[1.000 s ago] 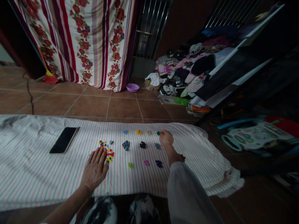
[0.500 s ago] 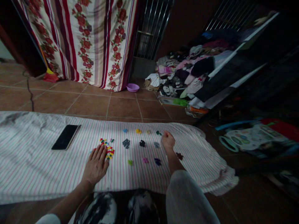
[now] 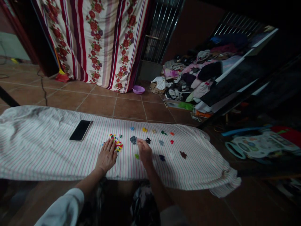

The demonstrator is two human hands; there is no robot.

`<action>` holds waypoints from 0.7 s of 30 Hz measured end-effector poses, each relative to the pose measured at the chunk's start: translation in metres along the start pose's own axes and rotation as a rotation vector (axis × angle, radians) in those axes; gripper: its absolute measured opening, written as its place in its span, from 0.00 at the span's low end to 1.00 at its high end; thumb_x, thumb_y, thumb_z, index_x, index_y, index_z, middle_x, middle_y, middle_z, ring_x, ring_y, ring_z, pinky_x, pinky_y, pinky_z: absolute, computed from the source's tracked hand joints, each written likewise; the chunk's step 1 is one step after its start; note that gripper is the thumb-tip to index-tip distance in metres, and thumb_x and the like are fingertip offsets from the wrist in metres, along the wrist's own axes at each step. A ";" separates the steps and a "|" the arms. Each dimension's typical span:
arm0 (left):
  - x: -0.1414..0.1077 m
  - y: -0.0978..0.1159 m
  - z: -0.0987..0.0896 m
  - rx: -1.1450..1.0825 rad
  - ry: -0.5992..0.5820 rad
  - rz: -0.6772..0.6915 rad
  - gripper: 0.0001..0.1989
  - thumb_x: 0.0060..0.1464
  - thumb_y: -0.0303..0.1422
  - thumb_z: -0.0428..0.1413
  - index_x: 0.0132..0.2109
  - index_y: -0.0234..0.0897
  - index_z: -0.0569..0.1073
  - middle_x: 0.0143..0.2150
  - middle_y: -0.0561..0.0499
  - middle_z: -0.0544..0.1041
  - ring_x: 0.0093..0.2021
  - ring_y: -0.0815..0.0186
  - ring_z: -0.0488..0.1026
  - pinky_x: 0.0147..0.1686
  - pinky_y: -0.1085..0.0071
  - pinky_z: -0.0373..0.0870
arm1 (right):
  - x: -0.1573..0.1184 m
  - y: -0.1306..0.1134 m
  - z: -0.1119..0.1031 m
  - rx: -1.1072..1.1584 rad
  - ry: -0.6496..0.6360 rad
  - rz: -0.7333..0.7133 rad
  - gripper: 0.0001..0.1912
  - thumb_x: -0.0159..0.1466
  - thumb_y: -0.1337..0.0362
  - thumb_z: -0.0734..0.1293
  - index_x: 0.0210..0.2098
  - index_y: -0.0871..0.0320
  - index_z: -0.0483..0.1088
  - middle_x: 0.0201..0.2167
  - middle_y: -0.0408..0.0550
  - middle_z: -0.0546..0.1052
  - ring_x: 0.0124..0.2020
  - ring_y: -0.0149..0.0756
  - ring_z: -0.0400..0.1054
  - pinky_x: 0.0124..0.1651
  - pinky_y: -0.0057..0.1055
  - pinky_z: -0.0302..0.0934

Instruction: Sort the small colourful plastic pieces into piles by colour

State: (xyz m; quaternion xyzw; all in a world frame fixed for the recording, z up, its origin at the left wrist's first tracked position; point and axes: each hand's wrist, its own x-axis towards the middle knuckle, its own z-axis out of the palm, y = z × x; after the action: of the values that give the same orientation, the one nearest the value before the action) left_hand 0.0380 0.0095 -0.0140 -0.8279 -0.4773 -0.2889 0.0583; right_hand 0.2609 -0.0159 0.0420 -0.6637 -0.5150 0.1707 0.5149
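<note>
My left hand (image 3: 107,157) lies flat, fingers stretched out, its tips on a mixed heap of tiny coloured pieces (image 3: 119,147). The right hand (image 3: 145,151) hovers among sorted piles, fingers loosely stretched forward; I see nothing held. By its fingertips are dark grey pieces (image 3: 133,140) and black pieces (image 3: 148,141). Lime pieces (image 3: 136,156) lie left of it, navy pieces (image 3: 162,157) to its right. Behind are light blue (image 3: 132,128), yellow (image 3: 144,129), tan and dark green pieces (image 3: 164,132). Farther right are orange, red (image 3: 171,142), light grey, white and brown pieces (image 3: 183,154).
A striped cloth (image 3: 58,160) covers the low surface, with a dark-screened phone (image 3: 81,130) at left. Beyond, on the tiled floor, are a purple basin (image 3: 138,90), a floral curtain (image 3: 105,40), a red broom (image 3: 62,76) and heaped clothes (image 3: 188,72).
My right hand has moved left from the dark green pile to beside the black and dark grey ones, uncovering the orange and red pieces. My left hand stays on the mixed heap. The view has shifted.
</note>
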 end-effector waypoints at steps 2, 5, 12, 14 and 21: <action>0.000 0.001 -0.002 0.001 0.004 -0.004 0.24 0.61 0.34 0.44 0.62 0.29 0.64 0.66 0.36 0.62 0.69 0.52 0.52 0.63 0.52 0.58 | -0.014 -0.013 0.029 -0.008 -0.092 -0.048 0.17 0.63 0.61 0.57 0.42 0.56 0.76 0.41 0.49 0.80 0.44 0.37 0.74 0.51 0.35 0.67; 0.001 0.003 -0.006 0.027 0.005 -0.007 0.26 0.62 0.33 0.45 0.65 0.30 0.61 0.68 0.37 0.58 0.71 0.53 0.47 0.65 0.51 0.54 | -0.018 -0.020 0.065 -0.026 -0.115 -0.101 0.19 0.65 0.63 0.55 0.45 0.57 0.75 0.45 0.51 0.79 0.48 0.36 0.73 0.55 0.35 0.65; 0.003 0.001 -0.004 0.093 0.022 -0.137 0.31 0.60 0.43 0.48 0.66 0.31 0.59 0.68 0.33 0.57 0.70 0.44 0.46 0.62 0.44 0.56 | -0.001 -0.003 0.106 -0.106 -0.132 -0.126 0.21 0.66 0.64 0.53 0.50 0.59 0.72 0.51 0.54 0.76 0.55 0.36 0.69 0.60 0.37 0.61; 0.004 -0.003 -0.004 0.078 -0.004 -0.104 0.32 0.60 0.43 0.49 0.66 0.30 0.58 0.67 0.33 0.60 0.69 0.45 0.50 0.62 0.46 0.58 | -0.001 0.000 0.105 -0.149 -0.146 -0.149 0.21 0.66 0.66 0.54 0.51 0.59 0.72 0.52 0.53 0.76 0.55 0.37 0.69 0.60 0.38 0.61; 0.015 -0.021 -0.005 -0.106 -0.026 -0.060 0.25 0.61 0.40 0.50 0.62 0.35 0.64 0.62 0.39 0.68 0.65 0.51 0.61 0.60 0.50 0.63 | 0.004 -0.001 0.095 -0.142 -0.330 -0.179 0.23 0.63 0.72 0.54 0.50 0.54 0.73 0.49 0.47 0.78 0.51 0.33 0.72 0.56 0.31 0.65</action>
State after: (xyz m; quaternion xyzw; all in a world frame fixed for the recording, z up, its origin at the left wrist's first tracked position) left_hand 0.0243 0.0302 -0.0056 -0.8188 -0.4865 -0.3046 -0.0007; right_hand 0.1902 0.0361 0.0049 -0.6129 -0.6601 0.1938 0.3887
